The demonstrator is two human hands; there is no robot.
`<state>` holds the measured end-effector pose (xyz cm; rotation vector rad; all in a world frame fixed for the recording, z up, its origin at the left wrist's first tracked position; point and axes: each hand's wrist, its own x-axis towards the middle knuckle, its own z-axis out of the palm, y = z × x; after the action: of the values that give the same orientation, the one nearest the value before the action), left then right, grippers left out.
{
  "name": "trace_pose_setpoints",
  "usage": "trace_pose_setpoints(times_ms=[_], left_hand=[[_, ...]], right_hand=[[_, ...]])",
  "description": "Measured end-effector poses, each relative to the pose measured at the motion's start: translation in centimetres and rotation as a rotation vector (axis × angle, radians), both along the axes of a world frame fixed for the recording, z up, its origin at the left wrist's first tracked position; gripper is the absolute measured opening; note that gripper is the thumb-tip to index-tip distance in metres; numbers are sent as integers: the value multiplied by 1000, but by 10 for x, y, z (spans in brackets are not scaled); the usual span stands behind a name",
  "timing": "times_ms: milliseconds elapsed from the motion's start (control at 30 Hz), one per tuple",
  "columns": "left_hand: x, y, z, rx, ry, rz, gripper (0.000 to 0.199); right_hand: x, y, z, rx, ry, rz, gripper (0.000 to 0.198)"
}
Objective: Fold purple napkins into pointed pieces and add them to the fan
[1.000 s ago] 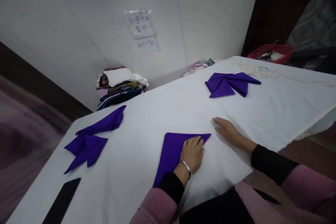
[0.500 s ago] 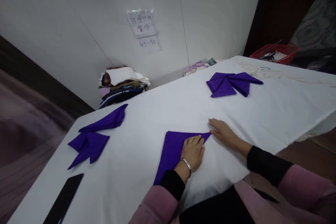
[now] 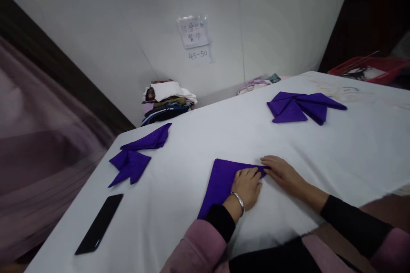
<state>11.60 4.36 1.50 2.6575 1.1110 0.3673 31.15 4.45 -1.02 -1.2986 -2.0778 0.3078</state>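
A purple cloth (image 3: 219,181), folded into a flat, pointed shape, lies on the white tablecloth (image 3: 179,183) right in front of the person, its narrow tip pointing to the right. The left hand (image 3: 247,187) lies palm down over the part near that tip, fingers close together and laid flat rather than gripping. The right hand (image 3: 284,174) is at the tip itself, fingers stretched out and seeming to touch it; whether the thumb and fingers pinch the corner, I cannot tell. The two hands are near each other but apart.

The step in hand looks like pressing and lining up this pointed end, with the left hand as the weight and the right hand tending the corner. From here, a next move seems to call for a sure hold on the tip and steady pressure from the left palm, so the layers don't slide apart.

A bracelet (image 3: 238,203) circles the left wrist. Farther out, two folded purple pieces, an upper one (image 3: 149,137) and a lower one (image 3: 131,166), lie close together on the left, with a flat black object (image 3: 101,224) nearer the person. Another folded purple shape (image 3: 291,111) sits at the far right. Beyond the table's edge are a stack of clothes (image 3: 169,101) and a red basket (image 3: 387,77).
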Motion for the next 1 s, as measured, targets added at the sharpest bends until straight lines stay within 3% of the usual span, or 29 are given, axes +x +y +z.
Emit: trace_pose_setpoints(times_ms=[167, 333, 533, 667, 867, 1000], left_hand=[[1, 0, 0, -39, -8, -8, 30], [1, 0, -1, -15, -47, 0, 35], [0, 1, -5, -8, -2, 16, 37], [0, 2, -7, -5, -6, 18, 37], [0, 6, -8, -10, 4, 22, 34], [3, 8, -4, -3, 46, 28, 31]], right_hand=[[-16, -19, 5, -35, -120, 231, 57], [-6, -31, -9, -48, -245, 244, 78], [17, -19, -12, -95, -363, 197, 66], [38, -7, -4, -167, -376, 79, 61], [47, 1, 3, -184, -126, -103, 45], [33, 3, 10, -155, 34, -96, 33]])
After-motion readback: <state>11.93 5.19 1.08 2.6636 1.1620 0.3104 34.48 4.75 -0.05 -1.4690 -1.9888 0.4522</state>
